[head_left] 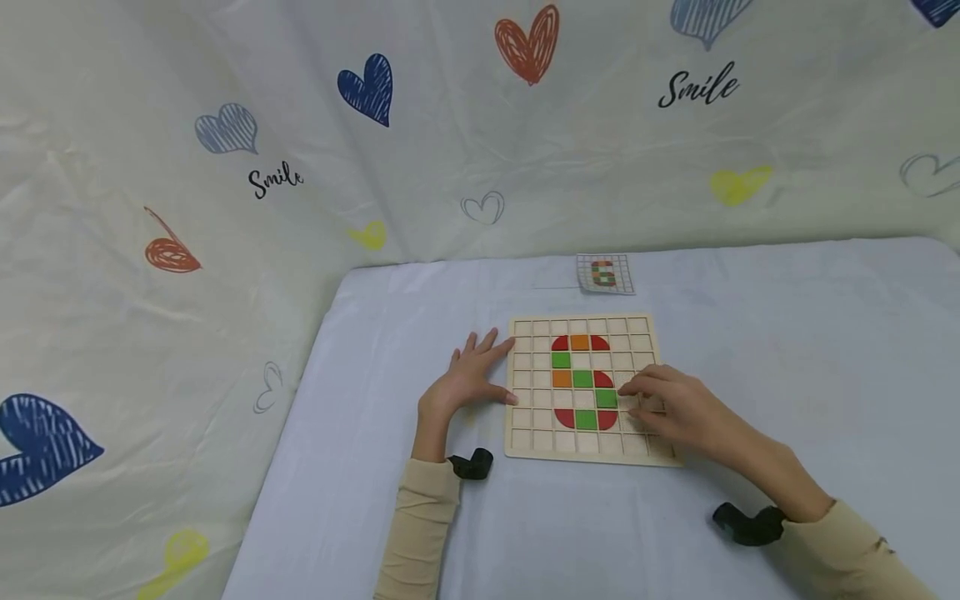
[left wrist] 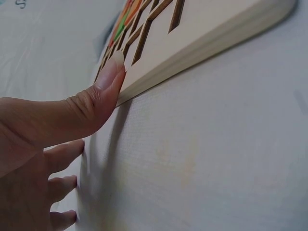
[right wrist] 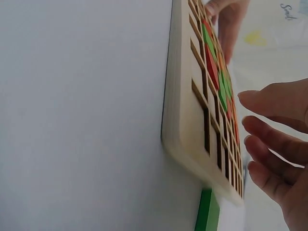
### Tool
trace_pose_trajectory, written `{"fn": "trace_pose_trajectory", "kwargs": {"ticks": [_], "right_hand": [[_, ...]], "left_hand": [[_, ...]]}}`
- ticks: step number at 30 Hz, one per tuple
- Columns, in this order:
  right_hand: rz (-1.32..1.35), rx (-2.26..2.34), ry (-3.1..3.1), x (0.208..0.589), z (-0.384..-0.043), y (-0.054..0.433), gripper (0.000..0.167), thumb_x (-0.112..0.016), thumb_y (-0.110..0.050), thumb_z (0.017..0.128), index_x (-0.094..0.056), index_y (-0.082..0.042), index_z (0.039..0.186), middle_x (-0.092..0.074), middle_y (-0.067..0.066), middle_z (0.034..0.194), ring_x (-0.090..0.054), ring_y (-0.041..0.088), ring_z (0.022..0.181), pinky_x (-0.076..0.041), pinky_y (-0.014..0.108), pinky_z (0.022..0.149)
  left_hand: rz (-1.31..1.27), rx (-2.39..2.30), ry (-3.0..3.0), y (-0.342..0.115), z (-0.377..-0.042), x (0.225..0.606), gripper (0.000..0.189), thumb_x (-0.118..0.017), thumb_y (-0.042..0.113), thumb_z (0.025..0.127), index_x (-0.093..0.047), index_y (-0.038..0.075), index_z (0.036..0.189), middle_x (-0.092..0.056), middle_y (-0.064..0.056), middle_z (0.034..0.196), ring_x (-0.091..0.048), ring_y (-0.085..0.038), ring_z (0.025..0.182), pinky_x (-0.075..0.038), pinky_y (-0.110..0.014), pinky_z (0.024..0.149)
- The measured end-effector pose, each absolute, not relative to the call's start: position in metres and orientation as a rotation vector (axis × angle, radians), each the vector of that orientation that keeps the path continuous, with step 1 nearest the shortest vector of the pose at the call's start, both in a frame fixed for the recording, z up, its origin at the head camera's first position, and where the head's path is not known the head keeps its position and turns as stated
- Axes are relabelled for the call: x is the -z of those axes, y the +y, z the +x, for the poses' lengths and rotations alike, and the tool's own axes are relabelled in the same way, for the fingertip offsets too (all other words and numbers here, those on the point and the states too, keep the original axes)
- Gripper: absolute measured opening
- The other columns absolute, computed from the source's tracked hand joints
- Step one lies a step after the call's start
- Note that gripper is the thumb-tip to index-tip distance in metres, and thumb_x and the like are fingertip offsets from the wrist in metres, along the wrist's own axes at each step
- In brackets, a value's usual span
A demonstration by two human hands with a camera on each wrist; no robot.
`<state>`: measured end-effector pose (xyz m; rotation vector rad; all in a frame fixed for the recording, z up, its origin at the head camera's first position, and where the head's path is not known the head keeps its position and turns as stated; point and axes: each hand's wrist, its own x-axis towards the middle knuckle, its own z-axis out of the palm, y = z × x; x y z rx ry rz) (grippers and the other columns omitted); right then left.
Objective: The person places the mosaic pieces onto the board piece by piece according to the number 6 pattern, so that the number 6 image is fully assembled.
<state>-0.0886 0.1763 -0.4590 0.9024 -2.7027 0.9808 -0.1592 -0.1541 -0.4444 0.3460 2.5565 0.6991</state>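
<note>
A wooden grid board (head_left: 531, 442) lies flat on the white cloth, its cells partly filled with red quarter-round pieces (head_left: 606, 419) and green (head_left: 586, 419) and orange squares (head_left: 579, 342). My left hand (head_left: 467, 379) is spread at the board's left side, with its thumb (left wrist: 103, 89) on the edge in the left wrist view. Over the board's right part hovers my right hand (head_left: 686, 408), fingers loosely bent. In the right wrist view its thumb (right wrist: 272, 101) and fingers stand apart, with nothing between them.
Behind the board lies a small printed card (head_left: 605, 274) showing a similar coloured pattern on a grid. A green block (right wrist: 208, 211) rests on the cloth by the board's edge in the right wrist view. A white curtain (head_left: 420, 167) with printed hearts hangs behind the table.
</note>
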Motion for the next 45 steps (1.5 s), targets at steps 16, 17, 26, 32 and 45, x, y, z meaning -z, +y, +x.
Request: {"fn": "trace_pose_trajectory", "kwargs": {"ticks": [16, 17, 26, 32, 45], "right_hand": [[0.746, -0.834, -2.826, 0.468, -0.077, 0.234, 0.038, -0.092, -0.003, 0.069, -0.077, -0.007, 0.104, -0.071, -0.002, 0.098, -0.06, 0.012, 0.081, -0.056, 0.026, 0.066], [0.737, -0.837, -2.857, 0.468, -0.077, 0.235, 0.037, -0.092, -0.004, 0.07, -0.077, -0.007, 0.104, -0.07, -0.003, 0.098, -0.059, 0.011, 0.081, -0.056, 0.025, 0.066], [0.726, -0.874, -2.928, 0.472, -0.074, 0.235, 0.03, -0.091, -0.005, 0.072, -0.075, -0.009, 0.097, -0.064, -0.006, 0.093, -0.054, 0.001, 0.078, -0.055, 0.024, 0.065], [0.667, -0.932, -2.98, 0.47, -0.075, 0.233, 0.031, -0.089, -0.004, 0.075, -0.069, -0.008, 0.097, -0.066, -0.005, 0.092, -0.055, 0.001, 0.078, -0.054, 0.024, 0.065], [0.753, -0.977, -2.777, 0.473, -0.077, 0.238, 0.036, -0.088, 0.007, 0.069, -0.076, -0.013, 0.096, -0.073, -0.006, 0.092, -0.063, -0.001, 0.08, -0.059, 0.022, 0.063]], "left_hand": [[0.351, -0.68, 2.559, -0.154, -0.16, 0.446, 0.099, -0.087, 0.032, 0.082, -0.031, 0.025, 0.164, -0.011, -0.003, 0.174, 0.005, -0.034, 0.161, 0.0, -0.057, 0.129], [0.351, -0.679, 2.561, -0.154, -0.161, 0.446, 0.099, -0.087, 0.032, 0.082, -0.031, 0.025, 0.164, -0.012, -0.003, 0.174, 0.005, -0.034, 0.161, -0.001, -0.058, 0.129], [0.359, -0.659, 2.566, -0.154, -0.161, 0.447, 0.099, -0.087, 0.031, 0.082, -0.032, 0.025, 0.163, -0.012, -0.004, 0.174, 0.004, -0.036, 0.161, -0.002, -0.058, 0.129], [0.369, -0.665, 2.571, -0.154, -0.16, 0.446, 0.099, -0.088, 0.032, 0.082, -0.033, 0.023, 0.163, -0.013, -0.005, 0.174, 0.003, -0.037, 0.161, -0.003, -0.059, 0.128], [0.387, -0.675, 2.57, -0.155, -0.159, 0.446, 0.099, -0.088, 0.033, 0.082, -0.032, 0.023, 0.163, -0.013, -0.006, 0.174, 0.003, -0.038, 0.16, -0.002, -0.061, 0.128]]}}
